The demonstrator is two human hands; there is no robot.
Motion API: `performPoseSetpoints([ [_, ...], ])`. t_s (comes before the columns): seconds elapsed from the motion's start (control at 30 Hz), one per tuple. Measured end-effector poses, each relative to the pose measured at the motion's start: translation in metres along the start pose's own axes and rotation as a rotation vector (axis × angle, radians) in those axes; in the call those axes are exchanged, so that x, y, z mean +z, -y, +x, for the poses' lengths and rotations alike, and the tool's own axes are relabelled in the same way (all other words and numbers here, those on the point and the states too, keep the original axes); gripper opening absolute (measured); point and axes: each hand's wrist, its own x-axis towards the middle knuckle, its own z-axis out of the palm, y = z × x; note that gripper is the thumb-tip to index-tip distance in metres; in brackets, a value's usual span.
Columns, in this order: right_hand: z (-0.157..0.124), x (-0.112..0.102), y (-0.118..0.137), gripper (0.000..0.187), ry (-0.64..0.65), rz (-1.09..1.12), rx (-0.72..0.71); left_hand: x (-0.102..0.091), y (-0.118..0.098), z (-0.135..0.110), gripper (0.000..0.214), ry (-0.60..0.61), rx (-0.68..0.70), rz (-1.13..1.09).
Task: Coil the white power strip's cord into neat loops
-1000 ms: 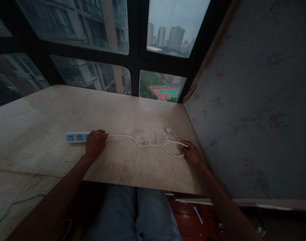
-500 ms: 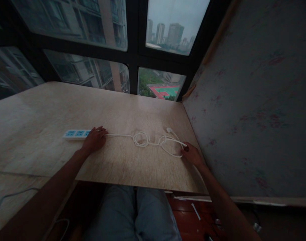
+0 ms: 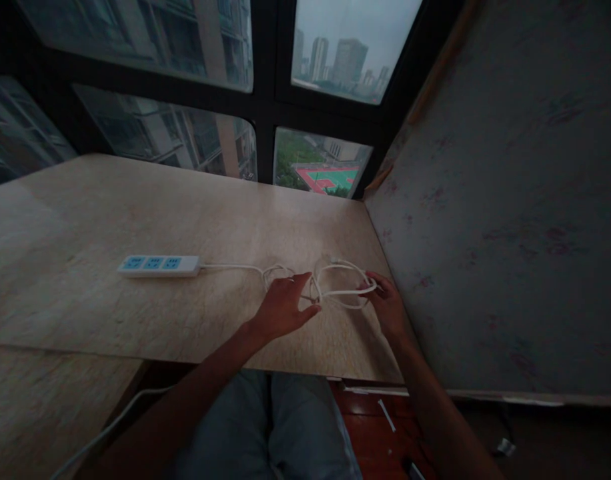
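Observation:
A white power strip (image 3: pixel 158 266) with blue socket faces lies on the tabletop, its white cord (image 3: pixel 230 267) running right into loops. My left hand (image 3: pixel 283 303) is over the cord's middle, thumb and index finger spread apart beside the crossing of the loops; it partly hides the left loop. My right hand (image 3: pixel 389 307) has its fingers closed on the far right end of the cord's big loop, which is partly raised off the table. The plug at the back of that loop is blurred.
The pale marbled tabletop (image 3: pixel 185 213) meets dark-framed windows (image 3: pixel 265 100) at the back and a flowered wall (image 3: pixel 485 233) on the right. Below the front edge are my legs (image 3: pixel 270 427). Another light cable (image 3: pixel 120 417) hangs at the lower left.
My left hand has left the power strip and moved right to the cord loops. My right hand stays on the cord, and the loop it holds has changed shape and lifted somewhat.

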Motion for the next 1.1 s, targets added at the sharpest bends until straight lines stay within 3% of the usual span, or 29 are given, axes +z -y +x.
performPoseSetpoints([
  [0.1,-0.004,0.001,0.008,0.053,0.005,0.065,0.015,0.016,-0.004,0.002,0.079,0.036,-0.035,0.076],
  [0.23,-0.003,-0.005,0.024,0.061,0.039,0.056,0.061,0.026,0.012,-0.001,0.058,0.075,-0.040,0.109],
  [0.37,0.006,-0.024,0.045,0.049,0.020,0.001,0.112,0.022,0.028,-0.003,0.028,0.031,0.019,0.156],
  [0.5,0.021,-0.049,0.058,0.042,-0.132,-0.012,0.070,0.011,0.042,-0.001,0.026,-0.052,-0.016,0.155],
  [0.63,0.038,-0.062,0.049,0.038,-0.287,-0.043,-0.062,0.004,0.050,-0.002,0.027,-0.072,-0.021,0.147],
  [0.77,0.060,-0.060,0.023,0.033,-0.324,-0.177,-0.192,0.007,0.052,-0.010,0.028,-0.079,-0.014,0.124],
  [0.87,0.079,-0.056,0.006,0.031,-0.267,-0.398,-0.234,0.007,0.052,-0.016,0.029,-0.108,-0.005,0.105],
  [0.97,0.097,-0.048,-0.002,0.023,-0.072,-0.638,-0.298,0.005,0.051,-0.021,0.028,-0.113,-0.003,0.075],
  [1.1,0.103,-0.025,-0.001,0.016,0.119,-0.680,-0.338,0.003,0.049,-0.027,0.027,-0.153,-0.014,0.023],
])
